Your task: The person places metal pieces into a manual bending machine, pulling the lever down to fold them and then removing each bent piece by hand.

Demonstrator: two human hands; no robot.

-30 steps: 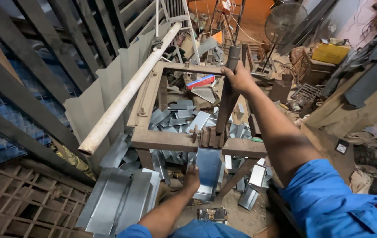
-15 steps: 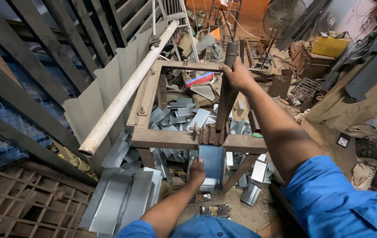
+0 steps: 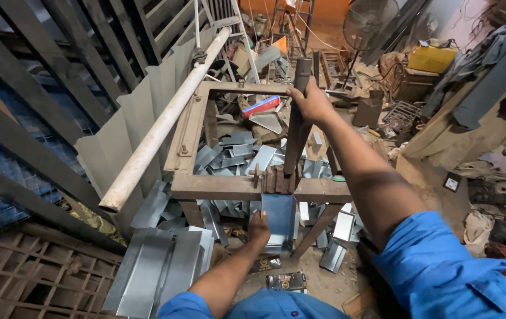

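Gripping now: right hand [image 3: 312, 101], fingers wrapped round the upright lever [image 3: 298, 118], far centre.
Left hand [image 3: 258, 227]: fingers holding the metal sheet [image 3: 279, 218] under the rusty frame [image 3: 235, 186], near centre.
Left: pale pipe [image 3: 158, 133].

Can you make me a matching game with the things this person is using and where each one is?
Things:
1. right hand
2. left hand
3. pale pipe
4. yellow box

Places:
A. far back on the right
B. lying along the frame's left side
C. gripping the upright lever
D. on the metal sheet below the frame

Pairs: 1-C, 2-D, 3-B, 4-A
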